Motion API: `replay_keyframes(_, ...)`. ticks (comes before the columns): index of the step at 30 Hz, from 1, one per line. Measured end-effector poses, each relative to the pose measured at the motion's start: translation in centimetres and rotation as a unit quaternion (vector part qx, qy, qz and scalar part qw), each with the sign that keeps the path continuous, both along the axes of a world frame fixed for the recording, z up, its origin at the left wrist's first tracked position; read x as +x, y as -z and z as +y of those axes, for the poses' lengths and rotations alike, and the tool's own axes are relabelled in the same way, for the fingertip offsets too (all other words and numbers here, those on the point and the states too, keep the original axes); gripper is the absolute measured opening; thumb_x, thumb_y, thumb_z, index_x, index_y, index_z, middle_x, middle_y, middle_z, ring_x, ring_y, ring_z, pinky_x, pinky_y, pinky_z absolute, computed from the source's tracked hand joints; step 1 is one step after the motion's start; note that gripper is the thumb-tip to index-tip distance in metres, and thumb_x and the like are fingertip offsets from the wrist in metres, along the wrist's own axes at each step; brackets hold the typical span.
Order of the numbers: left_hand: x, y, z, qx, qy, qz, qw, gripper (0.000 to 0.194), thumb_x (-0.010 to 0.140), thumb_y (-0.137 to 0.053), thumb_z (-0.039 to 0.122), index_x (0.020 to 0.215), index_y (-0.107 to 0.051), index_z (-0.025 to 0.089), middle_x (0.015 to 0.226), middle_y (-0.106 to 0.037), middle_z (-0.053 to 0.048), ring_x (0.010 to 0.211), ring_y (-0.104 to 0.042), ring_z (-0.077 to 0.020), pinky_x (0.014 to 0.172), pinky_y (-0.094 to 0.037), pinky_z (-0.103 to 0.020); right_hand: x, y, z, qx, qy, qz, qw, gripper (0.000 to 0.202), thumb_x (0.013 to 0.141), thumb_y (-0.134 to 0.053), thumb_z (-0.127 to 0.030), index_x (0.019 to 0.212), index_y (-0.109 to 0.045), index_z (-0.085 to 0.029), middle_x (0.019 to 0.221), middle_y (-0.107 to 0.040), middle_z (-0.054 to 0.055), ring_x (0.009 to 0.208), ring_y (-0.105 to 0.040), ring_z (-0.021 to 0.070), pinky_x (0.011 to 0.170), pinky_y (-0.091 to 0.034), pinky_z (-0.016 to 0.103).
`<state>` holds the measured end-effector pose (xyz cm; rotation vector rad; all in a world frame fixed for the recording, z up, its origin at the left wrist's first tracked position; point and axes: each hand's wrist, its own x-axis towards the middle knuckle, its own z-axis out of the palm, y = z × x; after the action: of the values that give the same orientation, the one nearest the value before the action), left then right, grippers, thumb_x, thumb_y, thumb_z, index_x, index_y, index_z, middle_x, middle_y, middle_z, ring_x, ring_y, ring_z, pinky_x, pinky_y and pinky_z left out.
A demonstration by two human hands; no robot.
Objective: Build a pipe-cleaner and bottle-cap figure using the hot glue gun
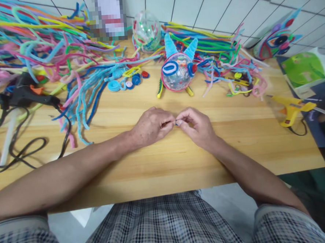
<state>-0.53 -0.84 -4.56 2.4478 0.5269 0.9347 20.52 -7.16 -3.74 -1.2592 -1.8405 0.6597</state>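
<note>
No writing, brand, number or sign is showing legibly. Near the table's (159, 165) right edge, a yellow glue gun (294, 108) is carrying a small dark red mark (287, 121) low on its handle, too small to read. Toward the table's far edge, left of the middle, a pale object (108, 7) is showing a red band, but pixelation is blurring it, so any lettering there is staying unreadable.
</note>
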Motion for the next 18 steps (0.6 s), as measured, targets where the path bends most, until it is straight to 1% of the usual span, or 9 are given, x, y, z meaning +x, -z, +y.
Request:
replay_keyframes(2,0.0,0.0,0.0,-0.010,0.005,-0.009,1.000,0.031,0.102,-0.057,0.018,0.071,-0.059,0.018,0.060,-0.060,0.003,0.058,-0.056,-0.0116,0.067,-0.042,-0.028,0.1,-0.1,0.0,0.007,-0.001,-0.002,1.000,0.005,0.098,-0.066,-0.022,0.094,-0.067,-0.024,0.085,-0.067,-0.001,0.075,-0.065,0.0140,0.070,-0.052,0.030)
replay_keyframes(4,0.0,0.0,0.0,-0.031,0.009,-0.018,0.999,0.027,0.101,-0.057,0.016,0.074,-0.062,0.018,0.062,-0.062,0.003,0.060,-0.057,-0.0114,0.068,-0.043,-0.027,0.2,-0.2,-0.1,0.000,0.003,0.004,1.000,0.001,0.098,-0.067,-0.025,0.099,-0.067,-0.025,0.088,-0.070,-0.001,0.078,-0.067,0.0148,0.073,-0.054,0.030)
replay_keyframes(8,-0.1,-0.2,-0.1,-0.110,0.010,-0.029,0.993,0.024,0.098,-0.058,0.017,0.075,-0.066,0.017,0.063,-0.061,0.003,0.059,-0.054,-0.0099,0.064,-0.042,-0.024,0.4,-0.5,-0.2,-0.009,0.009,0.018,1.000,0.010,0.099,-0.067,-0.029,0.108,-0.068,-0.026,0.097,-0.074,0.001,0.086,-0.071,0.0164,0.079,-0.057,0.032)
replay_keyframes(11,-0.2,-0.4,-0.1,-0.195,0.013,-0.036,0.980,0.021,0.097,-0.058,0.020,0.081,-0.071,0.016,0.066,-0.063,0.003,0.059,-0.052,-0.0090,0.060,-0.039,-0.022,0.5,-0.6,-0.2,0.002,-0.005,0.006,1.000,0.010,0.099,-0.068,-0.029,0.109,-0.069,-0.026,0.095,-0.073,0.001,0.084,-0.070,0.0162,0.076,-0.057,0.031)
replay_keyframes(14,-0.3,-0.7,-0.1,-0.274,0.010,-0.035,0.961,0.024,0.098,-0.058,0.028,0.086,-0.075,0.016,0.067,-0.063,0.002,0.059,-0.051,-0.0092,0.058,-0.038,-0.022,0.6,-0.7,-0.1,0.014,-0.016,-0.019,1.000,0.010,0.100,-0.067,-0.028,0.109,-0.071,-0.026,0.092,-0.072,0.000,0.080,-0.068,0.0159,0.073,-0.056,0.030)
replay_keyframes(18,-0.3,-1.0,-0.1,-0.329,0.009,-0.035,0.944,0.025,0.097,-0.060,0.033,0.084,-0.073,0.015,0.068,-0.063,0.001,0.061,-0.051,-0.0100,0.059,-0.039,-0.022,0.8,-0.6,0.1,0.023,-0.021,-0.036,0.999,0.014,0.099,-0.068,-0.027,0.113,-0.072,-0.027,0.090,-0.072,0.000,0.079,-0.068,0.0159,0.074,-0.057,0.030)
